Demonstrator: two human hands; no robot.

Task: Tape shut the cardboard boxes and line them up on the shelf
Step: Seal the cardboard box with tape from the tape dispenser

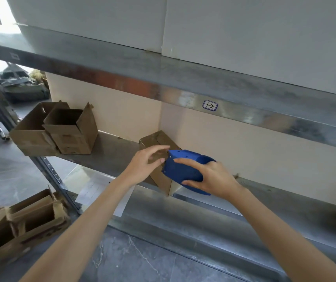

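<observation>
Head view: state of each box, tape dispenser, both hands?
Brown cardboard box under the hands: flaps closed.
Two brown cardboard boxes at shelf's left end: flaps open.
Brown cardboard boxes on floor: flaps open.
Blue plastic tape dispenser: on the closed box.
Left hand: flat on that box.
Right hand: grips dispenser.

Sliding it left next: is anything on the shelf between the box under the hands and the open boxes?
Nothing visible: only bare shelf lies between the box and the open boxes.

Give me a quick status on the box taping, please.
Right hand grips blue tape dispenser at the box. Left hand steadies its top. Two open boxes sit left on the shelf, well clear.
</observation>
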